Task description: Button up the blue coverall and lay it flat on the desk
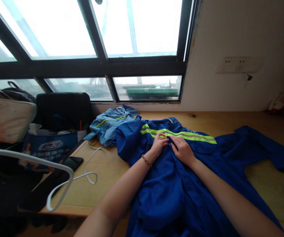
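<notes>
A dark blue work jacket (171, 184) with a yellow-green reflective band (181, 134) lies spread on the wooden table (107, 171). Both my hands rest on its chest just below the band, close together. My left hand (158, 143), with a bead bracelet on the wrist, pinches the fabric at the front opening, fingers curled. My right hand (182, 148) presses on the cloth beside it with fingers bent and gripping the edge. One sleeve (263, 148) stretches out to the right.
A lighter blue garment (111, 125) is bunched at the back left of the table. A white clothes hanger (65, 179), a dark phone (72, 162), a black bag (63, 110) and a blue bag (50, 146) sit on the left. Window and wall stand behind.
</notes>
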A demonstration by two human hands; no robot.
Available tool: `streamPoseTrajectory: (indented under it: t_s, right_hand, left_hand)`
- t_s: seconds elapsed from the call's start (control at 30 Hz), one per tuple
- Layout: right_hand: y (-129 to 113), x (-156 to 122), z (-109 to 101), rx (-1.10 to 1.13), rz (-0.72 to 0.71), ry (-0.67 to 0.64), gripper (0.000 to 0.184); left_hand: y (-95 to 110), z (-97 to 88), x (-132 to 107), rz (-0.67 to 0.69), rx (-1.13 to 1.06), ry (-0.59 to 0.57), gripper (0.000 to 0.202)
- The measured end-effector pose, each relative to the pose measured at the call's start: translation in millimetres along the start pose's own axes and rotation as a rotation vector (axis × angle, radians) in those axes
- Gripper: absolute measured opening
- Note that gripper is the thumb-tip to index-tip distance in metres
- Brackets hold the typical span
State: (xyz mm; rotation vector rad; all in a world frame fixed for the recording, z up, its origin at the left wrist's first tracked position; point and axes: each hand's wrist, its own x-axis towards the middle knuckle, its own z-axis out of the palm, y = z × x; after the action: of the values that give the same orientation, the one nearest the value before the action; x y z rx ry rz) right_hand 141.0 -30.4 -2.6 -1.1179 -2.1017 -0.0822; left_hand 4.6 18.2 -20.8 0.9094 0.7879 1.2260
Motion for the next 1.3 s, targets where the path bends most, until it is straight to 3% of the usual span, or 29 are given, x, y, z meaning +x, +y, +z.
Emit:
streamPoseTrajectory:
  t_s: [0.27, 0.37, 0.47, 0.57, 0.67, 0.8, 0.87, 0.97, 1.1, 1.23, 1.3]
  right_hand:
    - [14.9, -1.1, 10.8, 0.085, 0.187, -0.01, 0.036]
    - [18.1, 0.2, 8.9, 0.237, 0.268, 0.07, 0.032]
    - [16.7, 3.1, 4.5, 0.384, 0.479, 0.172, 0.028]
    - [7.7, 4.8, 2.1, 0.439, 0.642, 0.04, 0.026]
    - [-9.9, 1.6, 2.6, 0.374, 0.656, -0.097, 0.019]
    - [-31.5, -10.9, 3.2, 0.293, 0.621, -0.108, 0.01]
    - [-33.5, -17.1, 2.3, 0.322, 0.633, -0.114, 0.013]
    - [-25.6, -20.9, -2.0, 0.55, 0.75, -0.134, 0.026]
    - [-11.8, -15.7, -15.2, 1.092, 0.974, -0.138, 0.031]
    - [-3.7, -8.0, -30.4, 1.338, 1.086, -0.018, 0.032]
    - [0.3, -6.2, -35.2, 1.387, 1.12, 0.021, 0.032]
  left_hand:
    - [-4.0, -0.7, 0.2, 0.094, 0.102, -0.117, 0.035]
    - [-4.6, 0.5, 1.4, 0.093, 0.091, -0.133, 0.032]
    - [-4.2, 1.2, 6.7, 0.126, 0.1, -0.178, 0.024]
    - [-3.9, -0.6, 16.5, 0.225, 0.295, -0.27, 0.024]
    - [-4.6, -3.6, 29.5, 0.344, 0.59, -0.286, 0.032]
    - [-4.6, -4.2, 48.2, 0.44, 0.783, -0.269, 0.035]
    - [-3.7, -2.1, 55.7, 0.456, 0.81, -0.252, 0.033]
    - [-2.0, 3.1, 61.8, 0.441, 0.83, -0.231, 0.03]
    - [2.9, 10.5, 56.8, 0.385, 0.808, -0.186, 0.03]
    - [16.9, 16.4, 28.3, 0.413, 0.895, -0.135, 0.032]
    - [24.3, 17.6, 5.2, 0.475, 0.975, -0.217, 0.028]
